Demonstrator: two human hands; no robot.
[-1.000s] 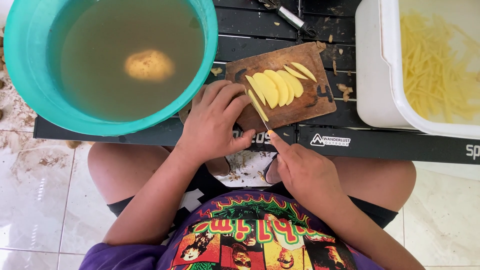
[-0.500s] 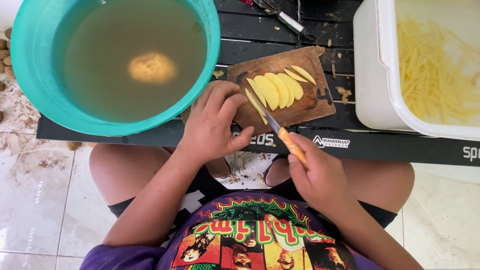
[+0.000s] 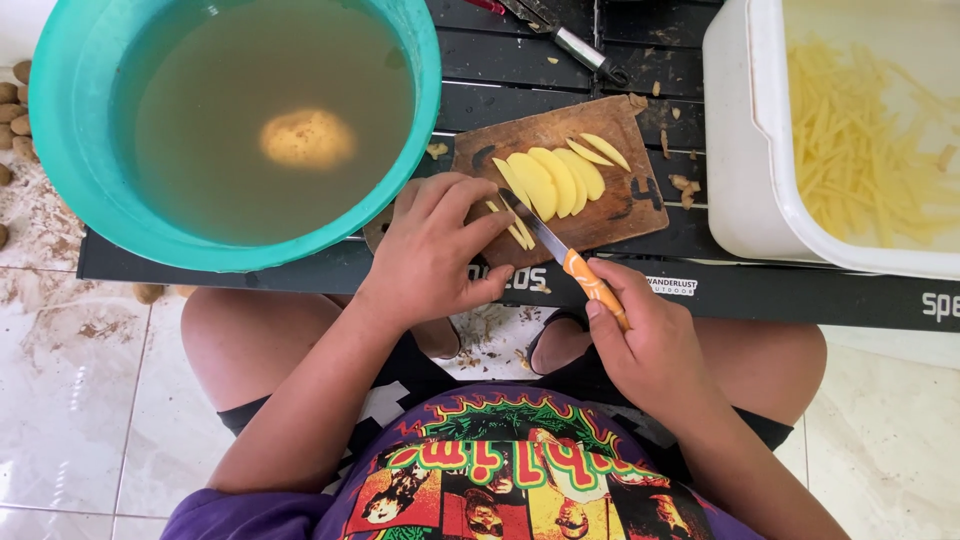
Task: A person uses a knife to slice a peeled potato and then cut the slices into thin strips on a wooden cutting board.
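While our right hand grips the orange-handled knife, its blade lies across the potato slices on the small wooden board at the frame's centre. Our left hand presses flat on the near slices, fingers curled, grasping nothing. A few thin sticks are cut beside the blade — most of the fanned slices remain whole. Further up, one whole potato sits in the teal basin at upper left, and a white tub of finished strips fills the upper right — we judge much done, some left.
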